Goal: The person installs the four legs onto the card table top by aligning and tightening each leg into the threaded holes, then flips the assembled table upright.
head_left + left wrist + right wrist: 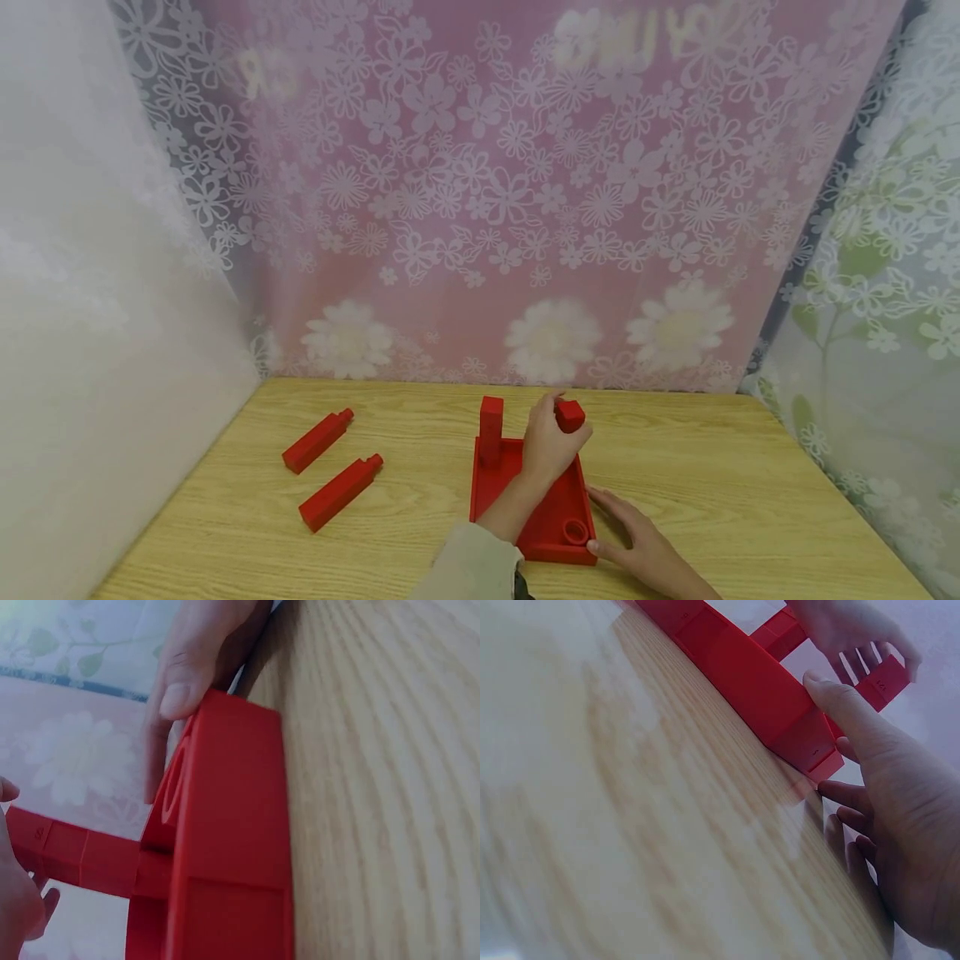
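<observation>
In the head view, a shallow red tray-like piece (555,553) with a raised rim lies on the table. One square red post (491,421) stands upright at its far left corner. My left hand (553,442) grips another square red post (570,416) at the far right corner, fingers around its upper part. The left wrist view shows that post (105,859) upright against the tray. My right hand (645,542) rests along the tray's right side, its thumb touching the near right corner. In the right wrist view the right hand's fingers (847,796) lie fairly straight beside the tray wall.
Two more red posts (318,442) with narrow knobbed ends lie on the wooden table (420,500) left of the tray. A red ring (575,532) sits at the tray's near right corner. Floral curtains (480,208) hang behind the table and at its sides.
</observation>
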### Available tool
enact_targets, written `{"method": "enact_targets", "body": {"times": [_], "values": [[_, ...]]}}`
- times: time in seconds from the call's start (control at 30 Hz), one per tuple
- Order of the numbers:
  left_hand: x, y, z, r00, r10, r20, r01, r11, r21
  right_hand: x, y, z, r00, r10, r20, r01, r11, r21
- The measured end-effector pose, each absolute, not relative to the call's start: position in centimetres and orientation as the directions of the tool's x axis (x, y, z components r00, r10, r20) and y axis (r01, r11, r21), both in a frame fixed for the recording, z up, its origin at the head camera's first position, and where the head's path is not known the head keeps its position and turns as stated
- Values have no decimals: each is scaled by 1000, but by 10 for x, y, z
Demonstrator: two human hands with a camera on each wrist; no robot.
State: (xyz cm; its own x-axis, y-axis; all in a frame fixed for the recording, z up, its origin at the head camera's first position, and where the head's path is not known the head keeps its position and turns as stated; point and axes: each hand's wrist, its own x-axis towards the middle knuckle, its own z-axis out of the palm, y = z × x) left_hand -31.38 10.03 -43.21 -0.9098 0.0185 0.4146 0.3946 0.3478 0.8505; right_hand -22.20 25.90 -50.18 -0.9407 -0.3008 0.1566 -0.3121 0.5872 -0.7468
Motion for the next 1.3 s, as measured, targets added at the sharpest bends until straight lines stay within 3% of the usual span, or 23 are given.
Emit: {"method": "enact_targets", "body": {"times": [0.17,0.33,0.83,1.3], "values": [[-309,109,-431,-852,-111,511,401,489,774,-223,259,-502,-945,-291,150,-302,599,-741],[-310,112,-431,-825,-150,545,407,512,757,-223,259,-501,-943,-299,145,-303,594,-745],[-314,104,-437,-834,-68,548,489,370,790,-221,260,-502,-942,-295,163,-314,590,-744],[-317,94,-435,-840,-21,543,500,362,787,-223,260,-501,-942,-305,139,-296,562,-772]]}}
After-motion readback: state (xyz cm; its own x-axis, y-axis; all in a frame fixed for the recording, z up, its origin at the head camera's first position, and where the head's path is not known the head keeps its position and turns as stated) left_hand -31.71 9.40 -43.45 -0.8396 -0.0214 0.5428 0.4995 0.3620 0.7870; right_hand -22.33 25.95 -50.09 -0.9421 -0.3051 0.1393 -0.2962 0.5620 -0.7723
